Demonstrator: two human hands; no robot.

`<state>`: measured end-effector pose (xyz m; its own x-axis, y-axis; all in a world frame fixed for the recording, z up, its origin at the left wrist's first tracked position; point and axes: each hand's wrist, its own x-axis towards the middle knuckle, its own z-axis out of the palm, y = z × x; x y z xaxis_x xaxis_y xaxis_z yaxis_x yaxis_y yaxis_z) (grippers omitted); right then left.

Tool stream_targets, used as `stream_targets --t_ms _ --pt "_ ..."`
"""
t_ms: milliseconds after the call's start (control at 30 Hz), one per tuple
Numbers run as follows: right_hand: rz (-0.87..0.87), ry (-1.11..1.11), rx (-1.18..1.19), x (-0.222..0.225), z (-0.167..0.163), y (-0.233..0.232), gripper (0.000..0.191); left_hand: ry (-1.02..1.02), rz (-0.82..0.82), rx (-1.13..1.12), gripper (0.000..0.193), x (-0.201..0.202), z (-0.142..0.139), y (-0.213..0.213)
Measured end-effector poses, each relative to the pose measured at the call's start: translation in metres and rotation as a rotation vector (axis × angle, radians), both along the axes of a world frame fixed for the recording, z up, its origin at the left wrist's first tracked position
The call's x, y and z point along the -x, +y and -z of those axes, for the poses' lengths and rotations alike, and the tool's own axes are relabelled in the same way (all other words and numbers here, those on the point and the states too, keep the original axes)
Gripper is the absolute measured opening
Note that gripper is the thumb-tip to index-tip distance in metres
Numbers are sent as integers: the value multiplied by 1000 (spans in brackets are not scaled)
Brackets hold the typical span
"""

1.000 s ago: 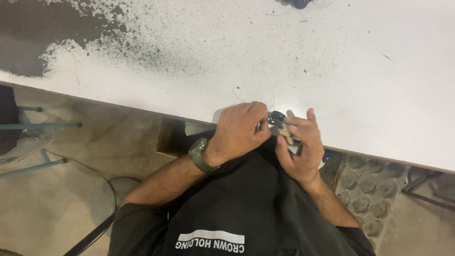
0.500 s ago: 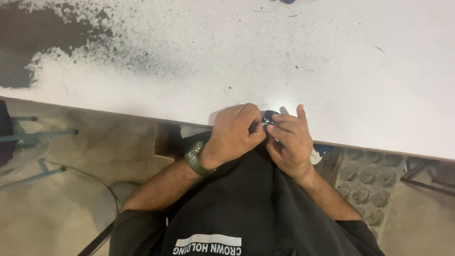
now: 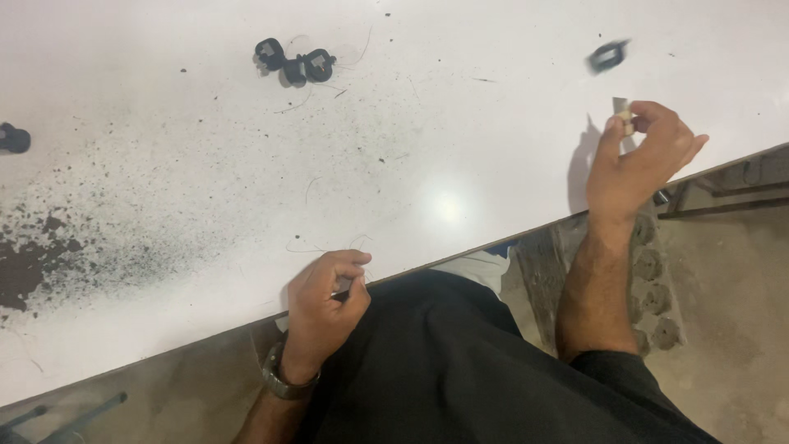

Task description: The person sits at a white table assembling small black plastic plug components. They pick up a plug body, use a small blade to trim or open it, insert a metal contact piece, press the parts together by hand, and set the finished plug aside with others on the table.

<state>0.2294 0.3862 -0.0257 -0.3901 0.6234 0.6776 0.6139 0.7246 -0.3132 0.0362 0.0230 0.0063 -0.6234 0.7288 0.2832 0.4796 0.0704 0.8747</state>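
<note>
white laminate, speckled with black dust, makes up the table [image 3: 460, 148], whose near edge runs on a slant from the lower left up to the right side of the view. the left hand [image 3: 325, 300] sits right at that edge, fingers curled in narrow around a small dark piece [image 3: 343, 284]; too little of it shows to tell what it is. a wristwatch [image 3: 279, 380] bands the wrist just below the edge. the right hand [image 3: 637, 160] is raised over the table's right end, well apart from the left, with thumb and fingertips pinched on a small pale strip [image 3: 620, 111] that stands upright above them; the other fingers are loosely bent. beyond it, near the far right of the table, lies a small dark ring-shaped part [image 3: 608, 56], blurred and apart from the hand. a cluster of black parts [image 3: 294, 62] rests far up the table toward the left, with thin wire strands around it, and another black part [image 3: 13, 137] sits at the left border. the black dust thickens into a dark patch [image 3: 25, 271] at the lower left. between the two hands the table is bare but for specks and a few thin strands [image 3: 329, 247] just above the left hand. the person's black shirt [image 3: 460, 370] fills the space below the edge.
</note>
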Motion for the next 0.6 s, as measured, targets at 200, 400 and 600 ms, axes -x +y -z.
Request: stream_targets --t_ms 200,400,600 --pt "-88 83 192 -15 17 2 22 41 4 26 11 6 8 -8" --pt "-146 109 199 -10 9 2 21 397 -275 340 6 68 31 -103" --pt "-190 168 273 -12 10 -2 20 764 -767 1252 37 137 25 -250"
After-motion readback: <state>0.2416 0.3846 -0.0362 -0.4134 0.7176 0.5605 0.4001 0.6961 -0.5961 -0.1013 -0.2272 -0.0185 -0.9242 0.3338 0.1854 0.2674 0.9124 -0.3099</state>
